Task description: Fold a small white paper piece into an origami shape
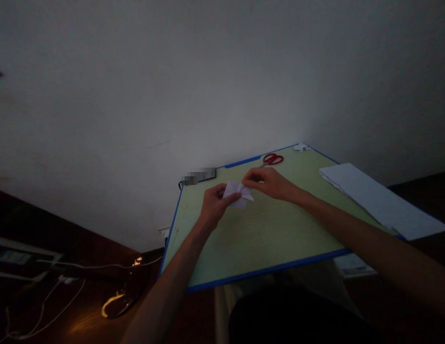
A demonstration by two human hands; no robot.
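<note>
A small folded piece of white paper [237, 194] is held just above a pale green board with a blue edge [265, 239]. My left hand [214, 204] grips the paper's left side, fingers closed around it. My right hand [267, 182] pinches the paper's upper right part between thumb and fingers. Both forearms reach in from the bottom of the view.
Red-handled scissors [272, 159] lie near the board's far edge, with a small paper scrap [301, 147] at the far corner. A stack of white sheets [376, 199] hangs over the right side. A dark device [199, 177] sits at the back left. Cables [57, 296] run over the dark floor at left.
</note>
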